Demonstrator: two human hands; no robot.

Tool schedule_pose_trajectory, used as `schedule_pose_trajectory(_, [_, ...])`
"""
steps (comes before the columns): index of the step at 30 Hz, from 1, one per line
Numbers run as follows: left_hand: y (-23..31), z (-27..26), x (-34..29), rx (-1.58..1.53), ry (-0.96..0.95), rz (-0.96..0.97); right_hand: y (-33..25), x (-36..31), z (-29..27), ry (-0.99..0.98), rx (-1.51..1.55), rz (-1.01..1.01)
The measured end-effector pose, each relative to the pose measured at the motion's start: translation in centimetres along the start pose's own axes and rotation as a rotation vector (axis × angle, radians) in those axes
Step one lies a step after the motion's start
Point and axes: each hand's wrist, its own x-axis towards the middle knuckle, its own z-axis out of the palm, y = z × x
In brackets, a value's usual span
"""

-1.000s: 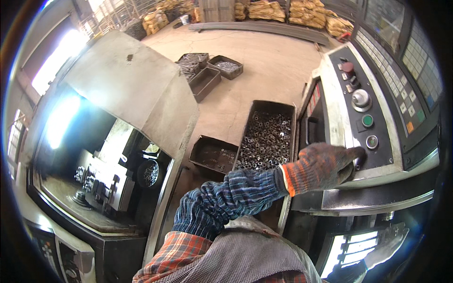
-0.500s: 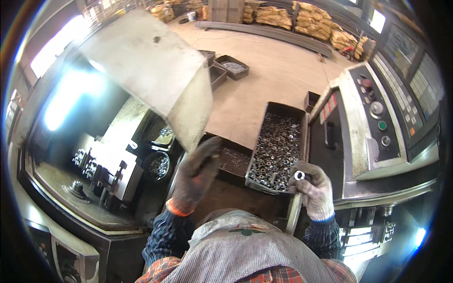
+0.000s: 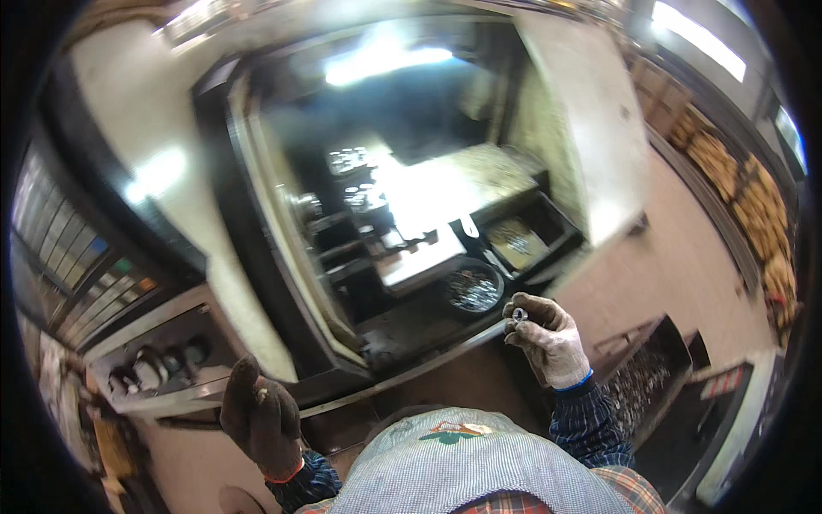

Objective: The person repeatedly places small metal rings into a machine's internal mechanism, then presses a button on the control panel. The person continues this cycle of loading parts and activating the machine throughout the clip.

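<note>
My right hand (image 3: 552, 343), in a pale knit glove with dark fingertips, pinches a small metal ring (image 3: 520, 314) between thumb and fingers. It is held up in front of the open lathe, just right of a round pan of shiny metal pieces (image 3: 473, 291). At the lower left is my left hand (image 3: 261, 420) in a dark, stained glove, its fingers stretched upward and nothing visible in them. The lathe's lit tool block (image 3: 419, 201) and its chuck area (image 3: 306, 206) lie beyond both hands, partly blurred.
A control panel with knobs (image 3: 158, 364) stands at the left. Beside my right forearm is a bin full of metal rings (image 3: 638, 385). The lathe's pale door (image 3: 591, 128) is at the right of its opening. Yellowish sacks (image 3: 771, 223) are stacked along the far right.
My view has swung left from the ring bin to face the lathe. The ring stays in my right hand, now before the lathe; my left hand has moved toward the control panel.
</note>
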Motion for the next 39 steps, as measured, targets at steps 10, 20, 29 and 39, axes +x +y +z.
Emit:
schedule_pose_trajectory(10, [0.7, -9.1, 0.5, 1.041, 0.624, 0.058, 8.2, 15.0, 8.6, -0.343, -0.284, 0.228])
schedule_pose_trajectory(20, [-1.9, -7.1, 1.1, 1.089, 0.757, 0.152, 18.0, 30.2, 15.0, -0.38, -0.401, 0.227])
schedule_pose_trajectory(29, [1.0, -4.9, 1.9, 2.208, 0.469, -0.006, 25.0, 38.9, 19.7, -0.028, -0.512, -0.069])
schedule_pose_trajectory(39, [-1.0, -4.1, 1.7, 2.011, 0.657, 0.103, 28.2, 42.6, 22.2, 0.113, -0.394, -0.111])
